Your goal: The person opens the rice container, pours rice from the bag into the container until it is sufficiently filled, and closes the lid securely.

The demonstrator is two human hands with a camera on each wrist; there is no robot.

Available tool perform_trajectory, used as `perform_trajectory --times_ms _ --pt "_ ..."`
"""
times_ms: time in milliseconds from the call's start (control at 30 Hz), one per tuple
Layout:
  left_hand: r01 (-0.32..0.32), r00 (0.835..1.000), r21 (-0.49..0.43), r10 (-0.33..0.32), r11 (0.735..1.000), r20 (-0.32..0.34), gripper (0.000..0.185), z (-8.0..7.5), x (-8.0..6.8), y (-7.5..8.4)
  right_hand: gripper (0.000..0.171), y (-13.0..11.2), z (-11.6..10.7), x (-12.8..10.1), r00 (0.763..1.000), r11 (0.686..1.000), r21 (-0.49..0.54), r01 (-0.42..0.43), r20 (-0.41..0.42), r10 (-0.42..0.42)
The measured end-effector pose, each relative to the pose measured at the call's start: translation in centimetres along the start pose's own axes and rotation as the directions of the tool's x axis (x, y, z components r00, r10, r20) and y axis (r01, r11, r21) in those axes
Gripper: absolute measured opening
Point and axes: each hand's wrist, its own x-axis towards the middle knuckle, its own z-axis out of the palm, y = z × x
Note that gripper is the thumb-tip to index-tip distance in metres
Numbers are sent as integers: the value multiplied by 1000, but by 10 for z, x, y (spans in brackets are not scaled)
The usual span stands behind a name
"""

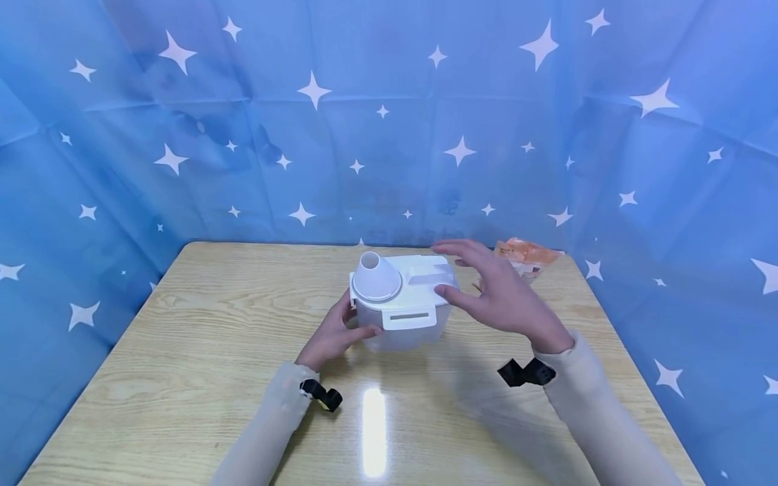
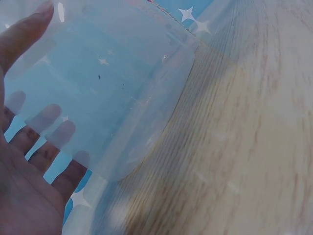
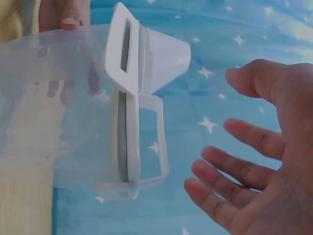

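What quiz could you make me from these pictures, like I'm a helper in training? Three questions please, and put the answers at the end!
1. Pick one. What does the left grip hold?
a) a cup
b) a plastic box
c) a spoon

2. True or false? The right grip is apart from the white lid.

3. Fill in the blank. In the head view, the orange packet is near the back ______ corner of the table.

Key:
1. b, a plastic box.
2. True; the right wrist view shows a gap between them.
3. Right.
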Motion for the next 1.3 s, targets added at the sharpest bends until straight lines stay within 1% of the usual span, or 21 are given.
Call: perform_trajectory --times_ms 100,200,267,433,500,633,700,800,900,967,1033,1133,1300 --pt "0 1000 2 0 1000 -5 94 0 0 1 54 10 -1 1 999 995 89 -50 9 49" --pt "3 1000 7 -3 1000 -9 94 0 0 1 52 18 -2 0 991 975 178 -134 24 132" --pt "4 1000 11 -4 1000 -10 94 0 1 1 50 23 -3 0 980 952 233 -200 35 197" --pt "9 1000 10 -9 1000 -8 93 0 1 -1 48 32 -6 1 945 896 302 -324 75 317" --pt "8 1000 7 -8 1000 -3 93 0 1 -1 47 35 -7 2 927 870 322 -374 100 362" --pt "18 1000 -2 -18 1000 3 92 -1 0 -1 49 44 -7 1 890 805 383 -454 145 433" --pt "25 1000 -3 -25 1000 4 92 -1 -1 -1 52 48 -7 0 880 771 430 -471 169 443" --pt "31 1000 -2 -31 1000 2 93 -1 -1 0 57 53 -6 -2 865 710 500 -496 214 453" --pt "41 999 -4 -41 999 0 95 -1 -1 0 62 58 -5 -2 845 649 547 -528 261 467" --pt "47 999 -4 -47 999 -2 95 -1 -1 0 62 60 -4 -2 833 611 573 -546 292 470" --pt "51 999 -6 -51 999 -1 96 -1 -1 0 59 64 -2 0 821 571 598 -562 325 468" --pt "52 999 -6 -52 999 -2 96 0 -1 1 54 69 1 1 811 524 626 -578 365 458" --pt "59 998 -10 -59 998 -5 97 0 -2 2 53 77 7 1 801 470 655 -592 415 431"
